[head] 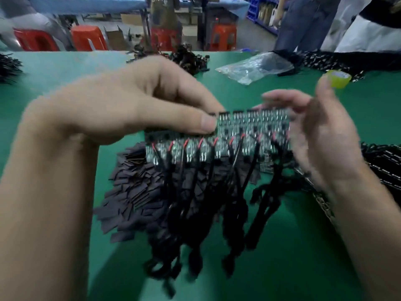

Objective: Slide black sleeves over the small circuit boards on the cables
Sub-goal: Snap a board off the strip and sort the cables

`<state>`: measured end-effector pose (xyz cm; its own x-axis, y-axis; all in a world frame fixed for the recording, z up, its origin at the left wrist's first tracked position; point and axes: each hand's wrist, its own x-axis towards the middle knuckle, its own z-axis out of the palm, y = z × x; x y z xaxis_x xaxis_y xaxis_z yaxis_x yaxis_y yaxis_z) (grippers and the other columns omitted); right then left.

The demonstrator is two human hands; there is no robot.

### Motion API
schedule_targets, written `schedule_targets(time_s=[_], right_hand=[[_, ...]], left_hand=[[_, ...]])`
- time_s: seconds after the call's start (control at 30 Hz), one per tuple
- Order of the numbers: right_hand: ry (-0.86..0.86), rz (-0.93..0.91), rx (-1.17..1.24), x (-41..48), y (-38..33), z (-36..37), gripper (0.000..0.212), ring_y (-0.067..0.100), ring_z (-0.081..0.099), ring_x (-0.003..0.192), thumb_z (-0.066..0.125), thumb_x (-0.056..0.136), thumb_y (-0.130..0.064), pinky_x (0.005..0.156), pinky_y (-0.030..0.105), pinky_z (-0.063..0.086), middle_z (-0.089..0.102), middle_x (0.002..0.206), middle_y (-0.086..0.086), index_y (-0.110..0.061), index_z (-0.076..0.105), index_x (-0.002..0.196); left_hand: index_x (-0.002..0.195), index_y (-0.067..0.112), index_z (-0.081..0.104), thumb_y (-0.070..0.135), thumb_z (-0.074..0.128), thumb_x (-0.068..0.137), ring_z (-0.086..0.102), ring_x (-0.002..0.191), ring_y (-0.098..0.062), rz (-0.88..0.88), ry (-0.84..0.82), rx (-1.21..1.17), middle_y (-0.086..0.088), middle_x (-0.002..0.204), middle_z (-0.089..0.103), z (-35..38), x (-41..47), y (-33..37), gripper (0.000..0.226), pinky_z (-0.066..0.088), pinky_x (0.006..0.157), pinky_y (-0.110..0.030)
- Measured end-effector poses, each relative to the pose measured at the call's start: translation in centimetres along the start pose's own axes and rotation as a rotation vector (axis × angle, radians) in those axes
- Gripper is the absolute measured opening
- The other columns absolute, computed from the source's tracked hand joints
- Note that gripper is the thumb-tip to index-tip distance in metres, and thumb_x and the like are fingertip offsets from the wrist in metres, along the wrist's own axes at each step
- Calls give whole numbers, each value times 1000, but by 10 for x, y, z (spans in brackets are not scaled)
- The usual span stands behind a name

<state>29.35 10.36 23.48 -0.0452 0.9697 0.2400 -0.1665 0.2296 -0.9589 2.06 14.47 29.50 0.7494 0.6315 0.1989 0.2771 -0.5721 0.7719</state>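
pale letters, something like "own", show on the brown cloth (161,16) hanging at the far side, cut by the top edge and too blurred to be sure; markings on the circuit boards (238,131) are too smeared to read

Head-worn view, forward-down, close.

Green table (65,68) (matte), red stools (89,38) behind, blue shelving (253,11) far right.

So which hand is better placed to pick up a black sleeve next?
Probably the right hand: its thumb is lifted off the board strip, whereas the left hand pinches it, though the sleeve pile lies nearer the left.
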Motion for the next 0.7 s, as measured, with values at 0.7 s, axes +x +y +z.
schedule_targets(time_s=[0.7], right_hand=[[-360, 375, -673, 40, 91, 39, 7, 1, 67, 68, 84, 84, -26, 71, 22, 47, 78, 76, -8, -27, 78, 81]], left_hand=[[95, 18, 84, 37, 81, 69, 68, 77, -9, -572, 350, -584, -8, 96, 78, 78, -48, -131, 32, 59, 66, -20]])
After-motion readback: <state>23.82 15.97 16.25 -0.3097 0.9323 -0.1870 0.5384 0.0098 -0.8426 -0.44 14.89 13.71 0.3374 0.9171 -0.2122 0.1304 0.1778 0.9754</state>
